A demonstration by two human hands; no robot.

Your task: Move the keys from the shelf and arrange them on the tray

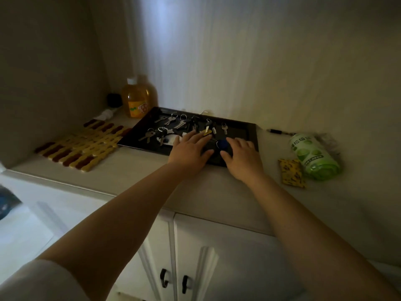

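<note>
- Black tray [249, 129] sits on the shelf [134, 172] against the wall, and the keys [171, 121] lie spread across it in loose bunches.
- Both hands are down over the tray's near edge: left hand [189, 152] flat, fingers [200, 135] spread and released, tips by a yellow tag [207, 132]; right hand [244, 158] flat too, beside a blue fob [223, 144], holding nothing that I can see.
- Step in hand, as I judge it: arranging, not fetching. No key shows on the bare shelf, so the moving looks done or nearly so.
- Next move calls for a light nudge or pinch on the blue fob and the tagged bunch, to set them apart from their neighbours without dragging the rest.
- Count on the tray: roughly eight key bunches or single keys; the dark middle cluster is too murky to split surely.
- Around it: one mat [82, 146] at left, one orange bottle [135, 99], one green roll [312, 157], one yellow packet [291, 173], one pen [280, 132].
</note>
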